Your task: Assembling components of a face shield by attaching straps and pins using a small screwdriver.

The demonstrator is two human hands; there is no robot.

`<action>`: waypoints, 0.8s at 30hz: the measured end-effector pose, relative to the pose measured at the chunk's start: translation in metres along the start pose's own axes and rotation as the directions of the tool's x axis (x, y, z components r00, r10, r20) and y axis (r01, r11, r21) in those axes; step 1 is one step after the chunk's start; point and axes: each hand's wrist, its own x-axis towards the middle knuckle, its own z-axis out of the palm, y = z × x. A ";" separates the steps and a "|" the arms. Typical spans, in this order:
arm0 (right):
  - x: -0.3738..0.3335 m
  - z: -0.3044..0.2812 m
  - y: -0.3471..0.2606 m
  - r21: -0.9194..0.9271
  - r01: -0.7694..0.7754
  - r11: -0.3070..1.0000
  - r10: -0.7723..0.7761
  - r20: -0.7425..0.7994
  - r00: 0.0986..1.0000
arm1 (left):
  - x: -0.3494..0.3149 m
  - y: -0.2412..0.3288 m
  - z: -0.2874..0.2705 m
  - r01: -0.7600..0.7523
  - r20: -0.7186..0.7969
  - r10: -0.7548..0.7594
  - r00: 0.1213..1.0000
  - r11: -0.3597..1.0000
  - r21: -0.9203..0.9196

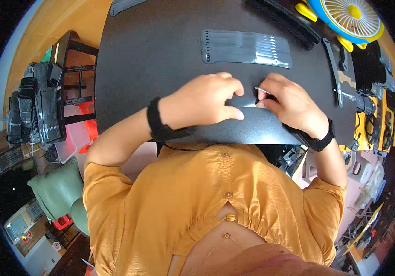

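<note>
Both hands meet over a black table (160,41) near its front edge. My left hand (204,101) pinches one end of a dark flat strap in clear glossy wrap (243,103), thumb below and fingers curled on top. My right hand (289,103) grips the other end of the same strap, and a thin pale tab sticks up between its fingers. The strap lies flat on the table between the two hands. Each wrist wears a black band. A row of several similar grey wrapped straps (246,48) lies side by side farther back on the table.
A blue and yellow fan (349,18) sits at the table's back right. Loose black straps (338,76) lie along the right side. A rack with bundles of dark straps (38,110) stands at the left, near a green cushion (57,191).
</note>
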 end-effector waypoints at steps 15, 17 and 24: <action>-0.001 -0.003 0.003 0.667 -0.151 0.730 0.404 -0.242 0.882 | 0.006 -0.012 -0.007 0.111 -0.163 -0.120 0.979 0.992 -0.062; 0.002 0.005 0.003 0.695 -0.085 0.714 0.335 -0.232 0.913 | 0.015 0.009 -0.025 0.450 0.076 -0.480 0.874 0.738 -0.503; 0.017 0.018 -0.014 0.486 -0.189 0.853 0.197 0.036 0.980 | 0.022 0.004 -0.021 0.143 0.004 -0.455 0.891 0.271 -0.952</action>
